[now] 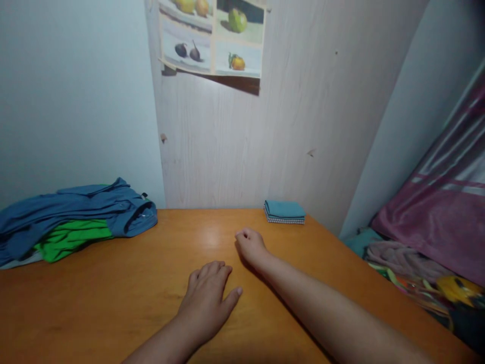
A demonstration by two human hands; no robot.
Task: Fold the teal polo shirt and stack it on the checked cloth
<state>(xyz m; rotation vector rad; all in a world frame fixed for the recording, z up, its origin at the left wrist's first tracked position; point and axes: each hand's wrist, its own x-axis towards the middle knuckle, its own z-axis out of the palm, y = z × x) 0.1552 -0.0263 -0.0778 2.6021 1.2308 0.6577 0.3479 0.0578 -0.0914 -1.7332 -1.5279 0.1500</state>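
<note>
My left hand (pixel 206 298) is low over the wooden table (pixel 125 298), palm down. Its fingers point forward and its thumb stands apart to the right; it holds nothing. Farther forward and to the right, my right hand (pixel 251 247) is closed, its fingers curled in and a small dark gap showing at the thumb side. I see nothing held in it. Beyond that hand, near the table's far edge, lies a neatly folded stack of blue cloth (pixel 285 208) with a dark-edged, checked layer beneath. Neither hand touches it.
Crumpled blue clothing (pixel 83 207) and a bright green garment (pixel 74 237) lie at the table's left. A fruit print (pixel 212 38) hangs on the pale panel behind. Right of the table, a pink curtain (pixel 428 217) hangs over piled cloths (pixel 401 258).
</note>
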